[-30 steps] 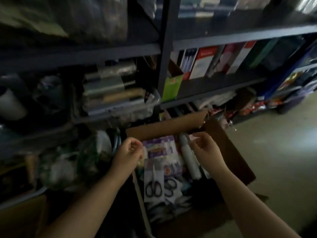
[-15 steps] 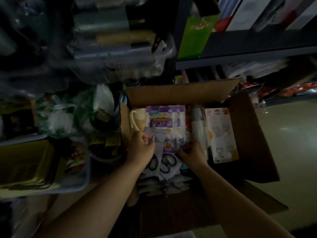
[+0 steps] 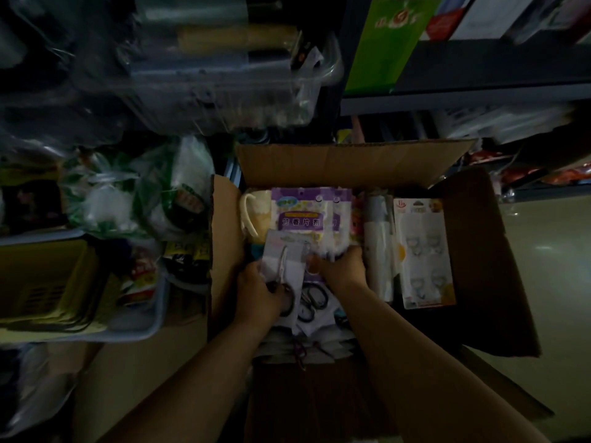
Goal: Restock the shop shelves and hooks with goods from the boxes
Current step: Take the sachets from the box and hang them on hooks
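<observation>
An open cardboard box (image 3: 348, 163) stands on the floor below the shelves, packed with goods. My left hand (image 3: 259, 295) grips a carded pack of scissors (image 3: 281, 260) at its lower end, tilting it up out of the box. My right hand (image 3: 343, 270) holds the lower edge of purple sachet packs (image 3: 300, 215) standing behind it. More carded scissors (image 3: 315, 298) lie between my hands. A cream mug (image 3: 256, 212) sits at the box's left, a white roll (image 3: 379, 247) and a card of clear hooks (image 3: 423, 251) at its right.
A clear tub of rolls (image 3: 224, 78) sits on the shelf above left. Bagged goods (image 3: 134, 193) and a grey tray with yellow baskets (image 3: 57, 282) lie left of the box. A green carton (image 3: 390, 43) stands on the dark shelf (image 3: 463, 94). Pale floor (image 3: 550, 270) lies right.
Both hands have come down from above the box into it. The left now grips a scissors pack and lifts it; the right has taken hold of the purple packs. The view tilted downward.
</observation>
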Demonstrator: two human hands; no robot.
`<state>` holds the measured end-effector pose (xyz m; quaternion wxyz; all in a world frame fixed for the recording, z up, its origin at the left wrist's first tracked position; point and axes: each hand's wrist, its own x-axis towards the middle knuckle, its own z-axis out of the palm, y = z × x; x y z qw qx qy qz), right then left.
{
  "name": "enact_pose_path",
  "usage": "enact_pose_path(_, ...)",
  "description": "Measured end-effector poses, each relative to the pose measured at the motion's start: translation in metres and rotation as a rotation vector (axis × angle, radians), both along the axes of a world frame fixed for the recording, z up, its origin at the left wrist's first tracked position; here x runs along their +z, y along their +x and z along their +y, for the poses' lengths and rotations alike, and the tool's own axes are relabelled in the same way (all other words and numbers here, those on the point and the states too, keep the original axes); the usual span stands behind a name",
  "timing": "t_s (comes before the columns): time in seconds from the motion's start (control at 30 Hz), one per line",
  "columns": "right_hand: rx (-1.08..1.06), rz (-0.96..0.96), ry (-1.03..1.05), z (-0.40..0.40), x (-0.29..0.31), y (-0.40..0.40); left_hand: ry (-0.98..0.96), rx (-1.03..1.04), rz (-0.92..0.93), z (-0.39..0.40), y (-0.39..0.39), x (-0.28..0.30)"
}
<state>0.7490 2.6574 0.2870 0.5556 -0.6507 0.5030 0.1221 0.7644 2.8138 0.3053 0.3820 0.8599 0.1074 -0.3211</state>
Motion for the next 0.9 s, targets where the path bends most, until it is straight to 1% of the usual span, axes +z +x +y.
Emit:
enact_pose_path(0.07,0.115,0.022,0.0,-0.005,0.001,0.001,0.016,0.0,-0.008,0.002,-0.001,-0.003)
enact_pose_path(0.1,0.138,0.011,0.023,-0.007,0.004,-0.001,0.017,-0.001,-0.019,0.003,-0.002,-0.004)
enact_pose_path(0.17,0.1,-0.032,0.106,-0.013,0.01,-0.008,0.01,0.002,-0.033,0.004,-0.002,-0.005)
enact_pose_path(0.23,0.059,-0.08,0.096,-0.02,0.013,-0.018,0.003,0.001,-0.049,0.003,-0.002,-0.005)
enact_pose_path(0.33,0.025,-0.145,0.096,-0.031,0.015,-0.029,0.026,-0.02,-0.018,0.007,-0.002,-0.008)
enact_pose_path(0.47,0.068,-0.201,-0.021,-0.051,0.028,-0.04,0.033,-0.051,-0.035,0.013,-0.001,-0.004)
enact_pose_path(0.53,0.06,-0.244,-0.043,-0.061,0.038,-0.043,0.011,-0.075,-0.079,0.015,-0.002,-0.001)
enact_pose_path(0.63,0.011,-0.328,0.069,-0.064,0.054,-0.044,0.014,-0.005,-0.207,0.009,0.0,0.009)
enact_pose_path(0.67,-0.002,-0.329,0.126,-0.061,0.056,-0.044,-0.033,0.042,-0.194,0.004,0.001,0.018)
enact_pose_path(0.7,-0.012,-0.325,0.193,-0.055,0.057,-0.044,-0.127,0.099,-0.129,-0.002,0.002,0.025)
enact_pose_path(0.8,0.012,-0.29,0.381,-0.03,0.052,-0.047,-0.494,0.243,0.256,-0.017,0.01,0.039)
enact_pose_path(0.87,0.05,-0.279,0.464,-0.011,0.051,-0.049,-0.635,0.345,0.42,-0.015,0.014,0.037)
enact_pose_path(0.9,0.073,-0.272,0.499,-0.003,0.051,-0.05,-0.663,0.384,0.456,-0.012,0.015,0.037)
